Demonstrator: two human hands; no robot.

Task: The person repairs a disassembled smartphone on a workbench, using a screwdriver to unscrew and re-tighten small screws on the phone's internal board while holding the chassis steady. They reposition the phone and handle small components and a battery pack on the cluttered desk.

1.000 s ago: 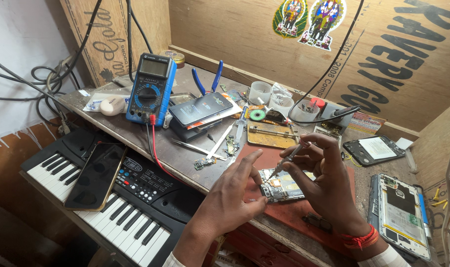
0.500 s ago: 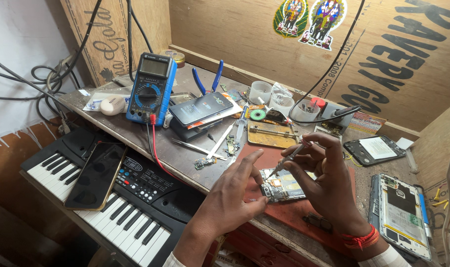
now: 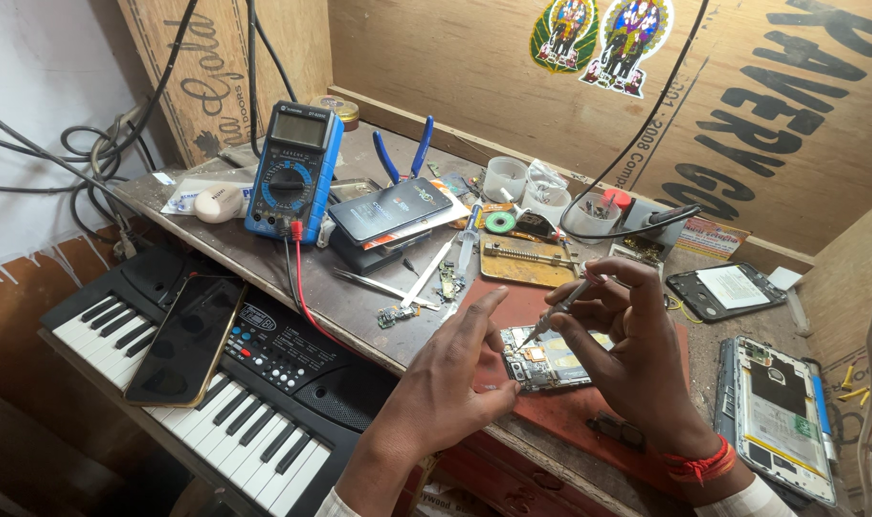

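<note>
I see a blue-cased multimeter (image 3: 292, 172) with red and black leads, blue-handled pliers (image 3: 403, 151), a black keyboard (image 3: 216, 383) with white and black keys, a dark red mat (image 3: 589, 407) under the opened phone (image 3: 543, 356), and a red-orange thread band (image 3: 696, 466) on my right wrist.

Upper left of centre, a blue multimeter (image 3: 293, 170) stands tilted on the bench (image 3: 264, 258), its grey screen (image 3: 299, 127) at the top. Just right of it lies a dark phone (image 3: 402, 210), screen up. Lower left, another phone (image 3: 187, 338) with a black screen rests on a keyboard (image 3: 264, 421). At top centre, two colourful figure stickers (image 3: 603, 36) sit on the wooden wall. A white packet (image 3: 192, 194) lies at the bench's far left.
</note>
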